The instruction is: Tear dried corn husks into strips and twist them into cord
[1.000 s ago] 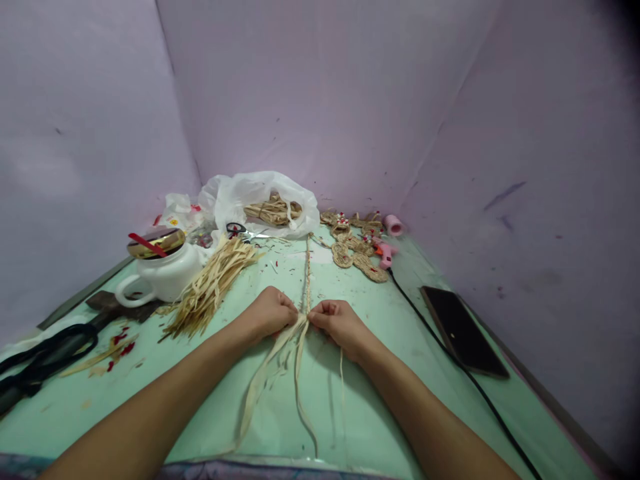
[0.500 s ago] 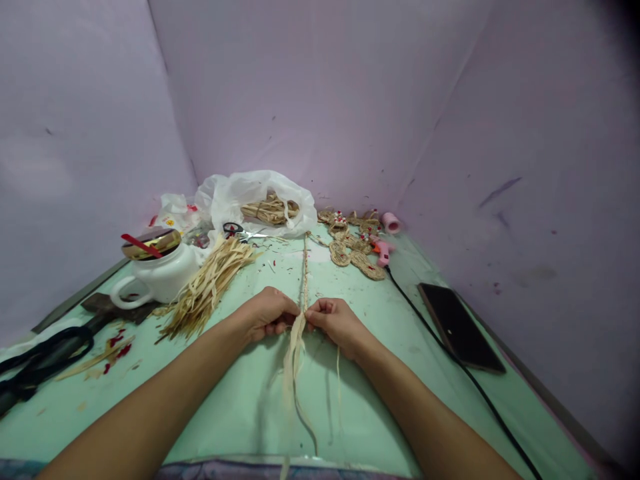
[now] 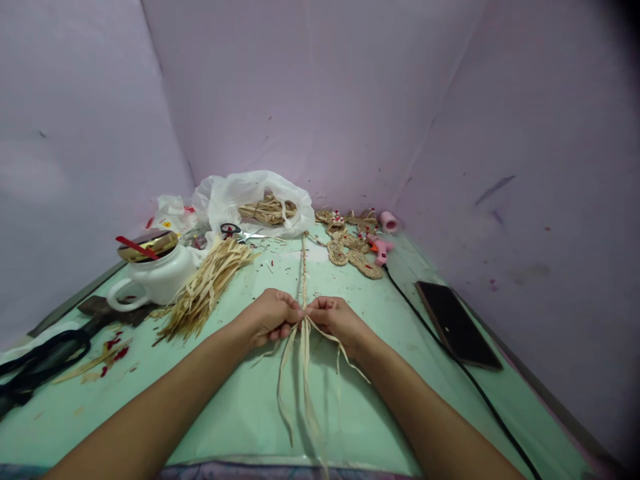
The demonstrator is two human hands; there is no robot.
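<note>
A thin braid [image 3: 305, 270] of pale dried fibre runs straight from the back of the green table toward me. At its near end, my left hand [image 3: 274, 316] and my right hand [image 3: 334, 320] meet, each pinching fibre strands between thumb and fingers. Loose fibre strands [image 3: 306, 373] fan out below the fingertips and hang toward the table's front edge. Some strands pass under my right hand and trail to the right. Which strand lies in which hand is partly hidden by the fingers.
Left: a bundle of dried strips [image 3: 207, 287], a white mug [image 3: 163, 277], a hammer [image 3: 107, 317] and dark-handled scissors [image 3: 231, 230]. Behind: a plastic bag [image 3: 260, 183] holding more fibre. Right: coiled woven pieces [image 3: 365, 263], a pink glue gun [image 3: 383, 250] with black cord, and a phone [image 3: 457, 325].
The hanging strands, bunched together before, are now spread apart, with one swung out to the right. Both hands stay at the braid's near end, fingertips closer together.
</note>
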